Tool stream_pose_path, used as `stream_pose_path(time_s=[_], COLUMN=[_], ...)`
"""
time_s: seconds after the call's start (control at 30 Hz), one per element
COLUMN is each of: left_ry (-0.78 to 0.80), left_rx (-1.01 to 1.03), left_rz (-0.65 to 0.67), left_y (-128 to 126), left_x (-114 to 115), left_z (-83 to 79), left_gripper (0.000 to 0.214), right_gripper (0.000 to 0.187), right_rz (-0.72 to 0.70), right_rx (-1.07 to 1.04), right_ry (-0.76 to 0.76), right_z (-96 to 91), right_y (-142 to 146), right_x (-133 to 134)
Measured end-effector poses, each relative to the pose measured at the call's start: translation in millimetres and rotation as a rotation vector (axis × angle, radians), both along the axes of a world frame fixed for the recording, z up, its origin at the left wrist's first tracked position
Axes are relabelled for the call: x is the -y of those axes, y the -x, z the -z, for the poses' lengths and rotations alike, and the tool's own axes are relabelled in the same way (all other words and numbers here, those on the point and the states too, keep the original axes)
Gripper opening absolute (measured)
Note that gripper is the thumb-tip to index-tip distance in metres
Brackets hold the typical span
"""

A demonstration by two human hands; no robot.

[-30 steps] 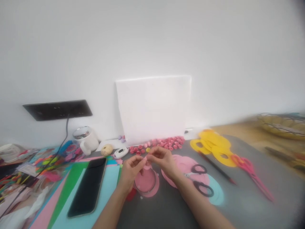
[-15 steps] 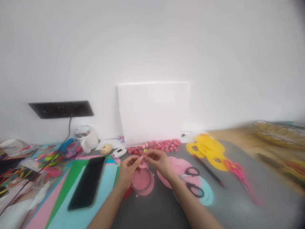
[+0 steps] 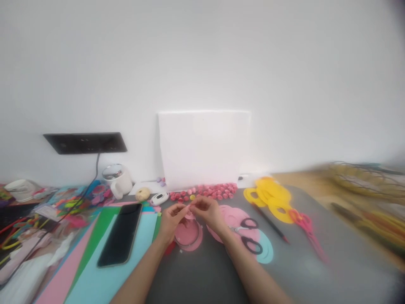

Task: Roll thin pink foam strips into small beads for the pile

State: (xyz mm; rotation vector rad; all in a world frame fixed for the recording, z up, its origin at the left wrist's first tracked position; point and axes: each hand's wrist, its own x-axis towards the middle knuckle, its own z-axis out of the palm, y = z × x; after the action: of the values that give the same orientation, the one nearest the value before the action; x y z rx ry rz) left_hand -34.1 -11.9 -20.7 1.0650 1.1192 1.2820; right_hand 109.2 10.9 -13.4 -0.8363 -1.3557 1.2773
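Observation:
My left hand (image 3: 172, 220) and my right hand (image 3: 208, 212) meet over the middle of the grey mat, fingertips pinched together. Between them is a small piece of pink paper (image 3: 190, 215), its shape partly covered by my fingers. Just below lies a pink paper disc (image 3: 196, 246) with a thin round ring resting on it. Small rolled pink-red paper flowers (image 3: 221, 192) are heaped behind my fingers, with one yellow piece (image 3: 192, 197) among them. Black-handled scissors (image 3: 251, 246) rest on pink paper rings (image 3: 229, 214) beside my right wrist.
Left of my arms, a phone (image 3: 122, 236) lies on coloured paper sheets (image 3: 91, 278). A mug (image 3: 122, 183) stands behind. On the right are yellow paper rings (image 3: 280, 194), a pencil (image 3: 272, 223) and pink scissors (image 3: 310, 232). A white board (image 3: 204, 147) leans against the wall.
Both hands stay pinched on the pink paper, with slight finger movement. The whole view has shifted a little; the things on the mat lie as before.

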Motion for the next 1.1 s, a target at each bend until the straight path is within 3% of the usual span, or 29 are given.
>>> stream_pose_path(time_s=[0.2, 0.47, 0.77, 1.1], left_ry=[0.027, 0.044, 0.060, 0.075], left_rx=[0.019, 0.045, 0.063, 0.074], left_rz=[-0.010, -0.050, -0.002, 0.002], left_y=[0.7, 2.7, 1.6, 3.0], left_x=[-0.5, -2.6, -1.3, -0.4], left_z=[3.1, 4.8, 2.8, 1.7], left_gripper=[0.028, 0.030, 0.027, 0.025], right_gripper=[0.016, 0.020, 0.013, 0.011], right_rz=[0.037, -0.082, 0.009, -0.015], right_rx=[0.027, 0.049, 0.013, 0.014], right_ry=[0.014, 0.007, 0.039, 0.029], right_z=[3.5, 5.8, 1.6, 3.3], right_y=[0.6, -0.9, 0.0, -1.1], right_x=[-0.2, 0.1, 2.3, 1.9])
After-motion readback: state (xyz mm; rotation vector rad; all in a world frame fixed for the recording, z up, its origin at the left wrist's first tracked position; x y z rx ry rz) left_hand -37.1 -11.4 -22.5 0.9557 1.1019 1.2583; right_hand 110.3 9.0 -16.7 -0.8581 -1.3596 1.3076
